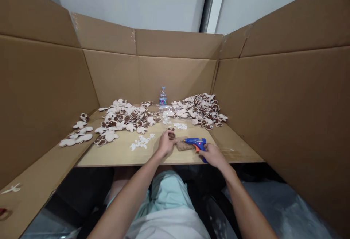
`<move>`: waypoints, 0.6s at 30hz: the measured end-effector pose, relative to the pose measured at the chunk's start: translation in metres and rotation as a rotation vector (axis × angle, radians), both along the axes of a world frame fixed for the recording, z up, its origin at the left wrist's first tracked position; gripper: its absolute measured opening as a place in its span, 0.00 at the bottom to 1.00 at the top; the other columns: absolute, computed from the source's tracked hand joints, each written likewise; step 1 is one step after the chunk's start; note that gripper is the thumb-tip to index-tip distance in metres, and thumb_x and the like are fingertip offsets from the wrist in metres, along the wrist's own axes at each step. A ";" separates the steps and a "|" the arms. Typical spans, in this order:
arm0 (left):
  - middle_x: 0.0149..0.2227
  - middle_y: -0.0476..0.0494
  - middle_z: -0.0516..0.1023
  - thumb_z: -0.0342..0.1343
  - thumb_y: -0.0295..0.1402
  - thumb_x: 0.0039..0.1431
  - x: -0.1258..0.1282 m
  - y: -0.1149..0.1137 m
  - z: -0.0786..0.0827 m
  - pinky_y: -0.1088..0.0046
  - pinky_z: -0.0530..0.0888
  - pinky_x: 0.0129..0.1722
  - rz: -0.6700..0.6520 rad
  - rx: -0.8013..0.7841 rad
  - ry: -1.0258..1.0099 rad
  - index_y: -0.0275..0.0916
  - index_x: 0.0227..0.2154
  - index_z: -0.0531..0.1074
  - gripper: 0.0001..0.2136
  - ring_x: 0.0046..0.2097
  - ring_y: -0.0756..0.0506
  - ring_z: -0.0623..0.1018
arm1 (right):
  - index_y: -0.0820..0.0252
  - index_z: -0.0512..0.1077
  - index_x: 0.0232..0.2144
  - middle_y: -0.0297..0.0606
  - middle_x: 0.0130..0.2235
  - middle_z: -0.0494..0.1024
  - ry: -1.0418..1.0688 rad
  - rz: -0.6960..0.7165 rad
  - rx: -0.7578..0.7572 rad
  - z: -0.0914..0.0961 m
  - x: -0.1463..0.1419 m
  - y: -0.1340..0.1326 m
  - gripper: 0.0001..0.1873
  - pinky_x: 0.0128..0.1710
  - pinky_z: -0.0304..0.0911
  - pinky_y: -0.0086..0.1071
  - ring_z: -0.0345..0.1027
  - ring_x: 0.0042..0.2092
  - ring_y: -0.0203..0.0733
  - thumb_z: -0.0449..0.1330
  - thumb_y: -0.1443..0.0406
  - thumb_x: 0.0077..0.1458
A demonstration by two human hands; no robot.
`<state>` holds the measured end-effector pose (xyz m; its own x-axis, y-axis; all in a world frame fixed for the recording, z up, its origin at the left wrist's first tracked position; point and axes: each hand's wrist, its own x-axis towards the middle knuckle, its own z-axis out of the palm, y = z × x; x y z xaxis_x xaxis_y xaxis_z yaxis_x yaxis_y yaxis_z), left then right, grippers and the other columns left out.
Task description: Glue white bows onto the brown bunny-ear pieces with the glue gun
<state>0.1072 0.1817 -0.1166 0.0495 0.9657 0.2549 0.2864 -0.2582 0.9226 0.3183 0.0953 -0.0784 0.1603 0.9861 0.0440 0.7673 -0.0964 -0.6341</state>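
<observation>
My right hand [211,154] is wrapped round the handle of a blue glue gun [195,141] with an orange trigger. The gun's nozzle points left, over a brown pad [183,145] lying on the board. Just left of the nozzle, my left hand [166,142] grips a small brown bunny-shaped felt piece [171,135] in its fingers. Part of that piece is hidden behind the fingers. Small white bow-like pieces [141,141] lie scattered left of my left hand, and more white pieces [179,126] lie beyond it.
Heaps of brown and white bunny-shaped pieces [120,116] lie at the back left, with another heap [202,109] at the back right. Between them stands a plastic bottle [163,96]. Tall cardboard walls [177,71] enclose the wooden board [109,157] at the back and sides.
</observation>
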 end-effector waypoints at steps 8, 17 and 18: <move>0.48 0.40 0.74 0.55 0.36 0.62 0.003 0.005 0.000 0.59 0.76 0.43 -0.022 -0.058 0.050 0.36 0.49 0.69 0.14 0.45 0.43 0.76 | 0.59 0.67 0.21 0.31 0.20 0.71 0.156 -0.002 0.005 0.008 0.001 -0.006 0.05 0.22 0.54 0.26 0.66 0.23 0.35 0.60 0.67 0.45; 0.49 0.40 0.73 0.55 0.36 0.62 0.003 0.009 0.004 0.59 0.76 0.43 -0.054 -0.114 0.083 0.36 0.50 0.69 0.15 0.45 0.43 0.76 | 0.61 0.70 0.26 0.35 0.23 0.73 0.368 -0.060 0.101 0.030 0.017 -0.016 0.05 0.24 0.57 0.27 0.66 0.25 0.37 0.58 0.65 0.43; 0.49 0.39 0.73 0.55 0.36 0.62 0.003 0.009 0.005 0.59 0.76 0.43 -0.060 -0.116 0.083 0.36 0.50 0.69 0.15 0.45 0.43 0.76 | 0.61 0.70 0.26 0.34 0.23 0.72 0.404 -0.060 0.106 0.031 0.019 -0.017 0.05 0.24 0.57 0.27 0.65 0.25 0.37 0.58 0.65 0.43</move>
<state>0.1100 0.1906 -0.1121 0.1240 0.9831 0.1349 0.3505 -0.1706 0.9209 0.3368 0.0783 -0.0470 0.2423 0.9679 0.0664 0.4500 -0.0515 -0.8916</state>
